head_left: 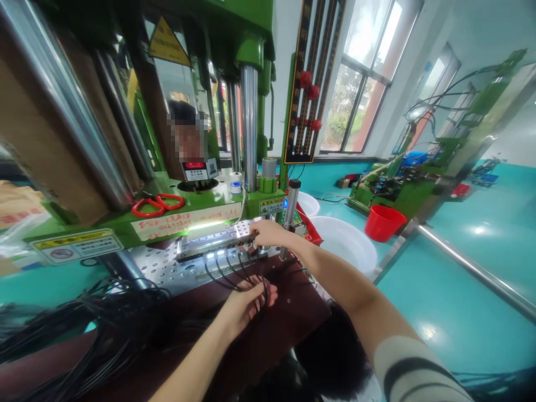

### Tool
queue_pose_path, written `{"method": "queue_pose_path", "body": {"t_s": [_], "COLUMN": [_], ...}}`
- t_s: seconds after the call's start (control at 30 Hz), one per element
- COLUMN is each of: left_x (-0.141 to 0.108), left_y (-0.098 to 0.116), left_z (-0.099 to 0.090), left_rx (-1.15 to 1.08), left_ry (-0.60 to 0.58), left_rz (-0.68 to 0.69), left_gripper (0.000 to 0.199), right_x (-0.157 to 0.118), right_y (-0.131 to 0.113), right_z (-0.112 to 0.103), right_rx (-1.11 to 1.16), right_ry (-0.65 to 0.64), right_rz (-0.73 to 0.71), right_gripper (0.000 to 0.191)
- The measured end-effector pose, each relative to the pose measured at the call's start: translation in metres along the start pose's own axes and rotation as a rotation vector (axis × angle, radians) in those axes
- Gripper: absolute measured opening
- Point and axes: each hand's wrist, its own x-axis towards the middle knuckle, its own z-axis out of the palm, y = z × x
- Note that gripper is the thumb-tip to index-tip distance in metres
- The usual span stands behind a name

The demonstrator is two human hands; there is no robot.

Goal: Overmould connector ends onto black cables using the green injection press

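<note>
Black cables (220,283) sit at 7 o'clock in the head view, running from the near edge of the metal bar (218,244) at 8 down to your left hand (253,298) at 6. That hand is closed round the strands. Your right hand (268,233), just under centre, is bent over the bar's right end; can't tell if it pinches anything. My read: partway. Several strands already lie spaced along the bar; whether each end is seated is too small to tell. Not done: your hands aren't off yet, and a loose cable bundle (104,318) lies farther out at 8.
</note>
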Motion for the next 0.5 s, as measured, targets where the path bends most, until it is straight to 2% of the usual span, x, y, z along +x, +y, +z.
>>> {"method": "queue_pose_path", "body": {"t_s": [0.1, 0.17, 0.27, 0.37, 0.5], "left_x": [-0.007, -0.008, 0.000, 0.015, 0.035], "left_y": [0.006, 0.009, 0.008, 0.010, 0.024], "left_z": [-0.004, -0.007, -0.010, -0.015, -0.028], "left_rx": [-0.036, -0.031, -0.060, -0.102, -0.100], "left_ry": [-0.209, -0.236, -0.080, 0.087, 0.187], "left_rz": [-0.062, -0.038, -0.021, -0.051, -0.141], "left_gripper": [0.031, 0.032, 0.020, 0.020, 0.015], "right_x": [0.011, 0.022, 0.039, 0.055, 0.071], "right_y": [0.000, -0.001, -0.004, -0.008, -0.016], "right_z": [0.003, 0.010, 0.025, 0.039, 0.047], "right_rx": [0.026, 0.042, 0.060, 0.073, 0.090], "right_ry": [-0.013, -0.023, -0.040, -0.059, -0.051], "right_rz": [-0.034, -0.038, -0.024, 0.012, 0.090], "right_gripper": [0.021, 0.022, 0.025, 0.020, 0.015]}}
